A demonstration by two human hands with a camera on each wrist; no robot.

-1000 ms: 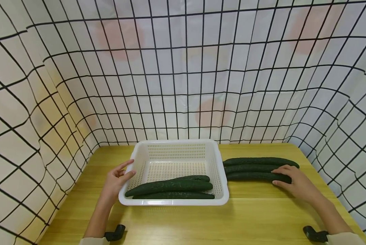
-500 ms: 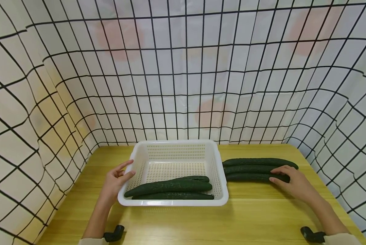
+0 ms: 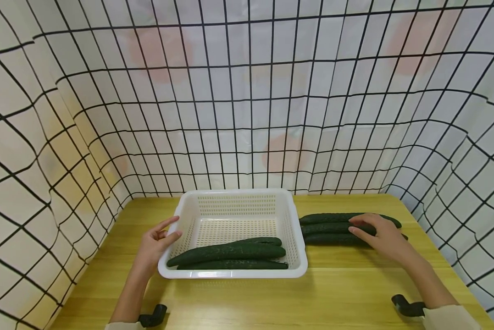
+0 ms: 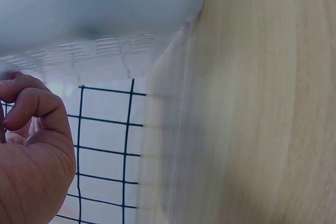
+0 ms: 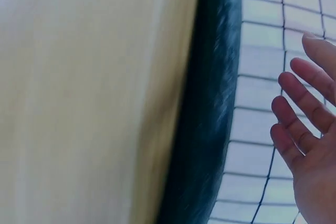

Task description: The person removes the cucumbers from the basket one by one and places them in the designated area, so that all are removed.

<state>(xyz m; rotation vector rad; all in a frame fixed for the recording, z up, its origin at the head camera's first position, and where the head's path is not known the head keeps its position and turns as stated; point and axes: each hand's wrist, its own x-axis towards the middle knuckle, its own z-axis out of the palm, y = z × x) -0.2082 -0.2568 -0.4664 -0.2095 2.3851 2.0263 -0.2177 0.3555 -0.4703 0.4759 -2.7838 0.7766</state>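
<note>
A white plastic basket (image 3: 234,273) with slotted walls stands on the table, cucumbers (image 3: 234,250) lying along its near side. At its left rim, my left hand (image 3: 153,245) holds the edge, thumb and forefinger on the rim and the other fingers curled in the left wrist view. To the basket's right, three dark green cucumbers (image 3: 323,228) lie side by side. My right hand (image 3: 385,233) is over their right part, fingers spread and slightly bent, gripping nothing. In the right wrist view those fingers (image 5: 295,119) stand apart from a cucumber (image 5: 210,98).
The yellowish wooden table (image 3: 238,302) extends in front of the basket. A black wire grid (image 3: 251,128) with white sheeting behind it encloses the back and both sides. A black wrist mount (image 3: 407,306) sits on each forearm.
My right hand has moved left and away from me, off the nearest cucumber's right end to above the middle one. The left hand stays at the basket rim.
</note>
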